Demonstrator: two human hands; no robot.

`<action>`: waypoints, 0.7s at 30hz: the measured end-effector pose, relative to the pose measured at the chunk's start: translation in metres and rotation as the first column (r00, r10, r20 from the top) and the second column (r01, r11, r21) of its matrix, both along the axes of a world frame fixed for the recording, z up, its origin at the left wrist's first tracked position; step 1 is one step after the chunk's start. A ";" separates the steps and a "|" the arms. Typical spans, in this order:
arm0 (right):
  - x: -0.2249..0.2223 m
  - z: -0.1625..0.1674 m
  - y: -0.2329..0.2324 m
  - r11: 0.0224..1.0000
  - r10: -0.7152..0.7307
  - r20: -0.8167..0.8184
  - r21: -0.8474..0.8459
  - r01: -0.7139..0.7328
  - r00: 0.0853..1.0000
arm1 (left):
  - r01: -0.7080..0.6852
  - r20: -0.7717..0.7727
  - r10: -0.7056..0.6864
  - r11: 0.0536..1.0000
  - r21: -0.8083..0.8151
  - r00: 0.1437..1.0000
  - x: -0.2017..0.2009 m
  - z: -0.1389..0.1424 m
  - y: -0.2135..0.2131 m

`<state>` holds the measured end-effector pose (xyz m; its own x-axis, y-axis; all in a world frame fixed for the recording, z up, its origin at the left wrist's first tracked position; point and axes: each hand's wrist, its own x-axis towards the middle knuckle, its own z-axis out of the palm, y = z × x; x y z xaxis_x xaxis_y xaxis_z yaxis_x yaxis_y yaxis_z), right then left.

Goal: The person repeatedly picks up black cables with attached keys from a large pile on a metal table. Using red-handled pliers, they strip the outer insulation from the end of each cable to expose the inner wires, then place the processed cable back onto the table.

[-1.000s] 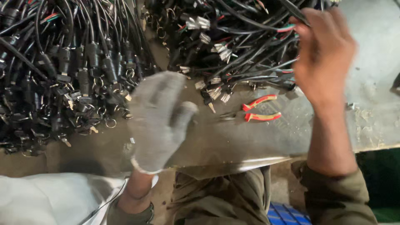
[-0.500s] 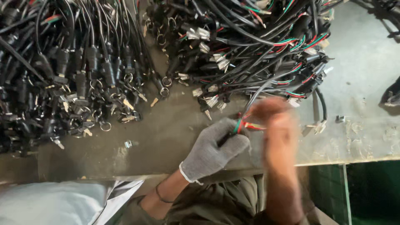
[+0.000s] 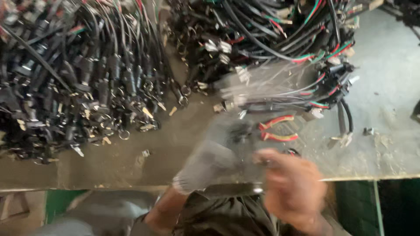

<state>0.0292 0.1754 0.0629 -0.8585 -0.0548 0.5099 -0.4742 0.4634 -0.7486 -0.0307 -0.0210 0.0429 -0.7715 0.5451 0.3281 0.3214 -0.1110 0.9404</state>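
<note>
Blurring at the bench edge, gloved left hand (image 3: 214, 157), bare right hand (image 3: 293, 188), finger state unclear, red-handled pliers (image 3: 278, 130) beside

Worn workbench (image 3: 183, 153), cable heaps (image 3: 78, 74), red-handled pliers (image 3: 278, 129)

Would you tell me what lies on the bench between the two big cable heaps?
In the head view, mostly bare bench separates the left heap from the right heap; only a few small scraps lie there.

The left hand (image 3: 210, 159) wears a grey knitted work glove with a ribbed cuff, the right hand (image 3: 293, 188) is bare, and the clothing is olive-drab.
</note>
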 end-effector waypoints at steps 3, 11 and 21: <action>-0.018 -0.002 -0.019 0.936 0.148 0.095 0.309 -0.171 0.984 | -0.146 0.403 -0.060 0.876 0.461 0.913 -0.001 0.008 -0.003; -0.041 0.022 -0.010 0.926 -0.020 0.091 0.378 -0.016 0.996 | -0.369 0.563 -0.005 0.750 0.549 0.826 0.012 0.009 0.008; -0.025 0.031 0.049 0.547 0.389 -0.142 -0.759 -0.353 0.910 | 0.115 0.195 -0.105 0.993 -0.039 0.975 0.052 0.036 0.054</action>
